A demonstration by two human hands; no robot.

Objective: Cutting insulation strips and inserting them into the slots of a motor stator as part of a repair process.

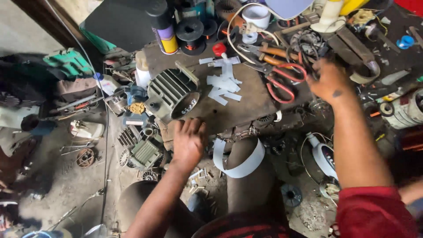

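Hands: left (188,142) below motor housing (172,94) (opening toward viewer).

spray can label: a band of purple over yellow wrapped around the black-capped spray can (164,33), upright at the far edge of the workbench (246,105).
white bottle: a plain white plastic bottle (142,70) just left of the grey motor housing (172,93); no label can be made out.
motor housing marking: pale handwriting on the dark inner rim.
white tub: a round white container (257,16) at the back, with no label visible.
screens, signs: none in view.
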